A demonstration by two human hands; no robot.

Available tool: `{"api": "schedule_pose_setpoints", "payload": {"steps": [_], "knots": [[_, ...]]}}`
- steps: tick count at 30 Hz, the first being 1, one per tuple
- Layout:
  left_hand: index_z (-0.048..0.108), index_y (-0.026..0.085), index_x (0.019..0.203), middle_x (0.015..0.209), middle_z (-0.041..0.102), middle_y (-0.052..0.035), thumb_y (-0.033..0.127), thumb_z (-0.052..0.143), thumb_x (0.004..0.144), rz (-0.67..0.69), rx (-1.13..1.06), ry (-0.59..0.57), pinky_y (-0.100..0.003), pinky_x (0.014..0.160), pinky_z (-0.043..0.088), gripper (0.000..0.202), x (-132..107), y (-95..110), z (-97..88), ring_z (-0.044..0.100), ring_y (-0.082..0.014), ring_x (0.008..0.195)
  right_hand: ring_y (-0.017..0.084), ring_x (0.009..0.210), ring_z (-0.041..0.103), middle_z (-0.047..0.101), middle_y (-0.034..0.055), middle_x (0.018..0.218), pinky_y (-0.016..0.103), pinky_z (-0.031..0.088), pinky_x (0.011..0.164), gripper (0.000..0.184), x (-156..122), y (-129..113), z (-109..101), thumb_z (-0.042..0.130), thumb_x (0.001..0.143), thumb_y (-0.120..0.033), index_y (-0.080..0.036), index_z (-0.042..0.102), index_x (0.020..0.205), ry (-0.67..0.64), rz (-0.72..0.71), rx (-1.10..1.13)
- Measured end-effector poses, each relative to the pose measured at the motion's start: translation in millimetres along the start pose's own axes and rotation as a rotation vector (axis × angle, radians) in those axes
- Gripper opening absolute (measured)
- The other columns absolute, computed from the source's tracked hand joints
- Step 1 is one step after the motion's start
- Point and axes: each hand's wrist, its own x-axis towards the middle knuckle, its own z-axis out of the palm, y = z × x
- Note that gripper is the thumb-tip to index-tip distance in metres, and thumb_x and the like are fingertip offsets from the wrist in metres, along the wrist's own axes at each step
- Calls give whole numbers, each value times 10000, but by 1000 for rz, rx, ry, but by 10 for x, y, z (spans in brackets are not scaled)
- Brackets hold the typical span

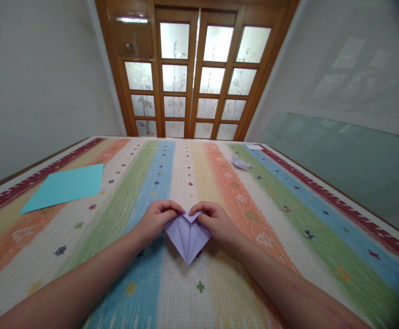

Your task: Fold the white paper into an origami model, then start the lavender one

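Observation:
A folded sheet of lavender origami paper [187, 237] is in front of me, shaped like a diamond with creases running down to its near point. Its top corner is folded over into a small flap. My left hand [160, 220] pinches the upper left edge between thumb and fingers. On the upper right edge, my right hand [217, 221] grips in the same way, its thumb by the flap. Both hands are close together near the top of the paper. The fingertips behind the paper are hidden.
A flat turquoise sheet of paper [65, 186] lies on the left of the striped tablecloth [117, 256]. Toward the far right sits a small folded pale paper piece [240, 163], with a white slip [254, 147] beyond it. Wood-framed glass doors [189, 73] stand behind the table.

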Motion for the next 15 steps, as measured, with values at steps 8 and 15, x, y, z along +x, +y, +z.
{"api": "schedule_pose_setpoints", "payload": {"steps": [8, 15], "knots": [[685, 177, 1079, 858, 707, -54, 434, 630, 810, -53, -61, -13, -248, 603, 397, 376, -18, 82, -5, 591, -158, 668, 165, 755, 609, 691, 19, 791, 282, 440, 697, 208, -38, -71, -31, 520, 750, -131, -211, 711, 763, 10, -140, -184], [691, 146, 756, 645, 638, -22, 475, 669, 769, -89, 68, -26, -229, 531, 330, 330, 21, 28, 9, 511, -126, 552, 175, 787, 637, 712, 21, 821, 305, 466, 748, 253, -64, -93, -36, 505, 765, -113, -226, 728, 805, -29, -211, -307]]}}
